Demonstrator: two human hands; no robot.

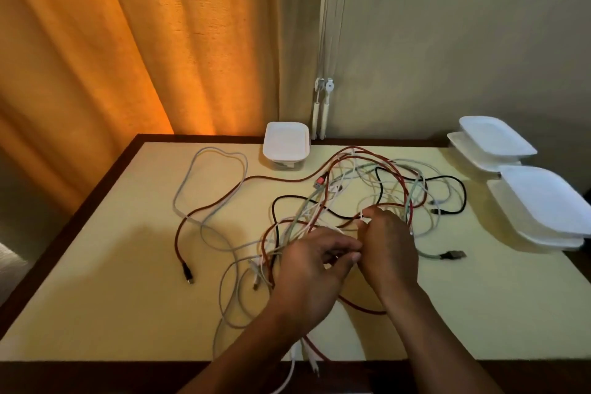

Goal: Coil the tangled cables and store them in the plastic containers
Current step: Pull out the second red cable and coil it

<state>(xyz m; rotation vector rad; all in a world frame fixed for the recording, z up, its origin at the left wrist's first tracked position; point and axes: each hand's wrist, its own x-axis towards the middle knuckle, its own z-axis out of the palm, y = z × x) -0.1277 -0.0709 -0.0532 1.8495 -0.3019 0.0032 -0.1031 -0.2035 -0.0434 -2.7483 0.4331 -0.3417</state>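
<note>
Dim, warm light glows through the curtain (128, 41); soft, wide-angle distortion.

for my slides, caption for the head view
Left hand and right hand pinch tangled cables on the table, containers nearby.

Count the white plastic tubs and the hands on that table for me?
Closed tub at the back: 1
White pieces in the far right stack, lid or tub unclear: 2
White pieces in the near right stack, lid or tub unclear: 2
Hands gripping the cables: 2, left hand and right hand
Total: 7
</note>
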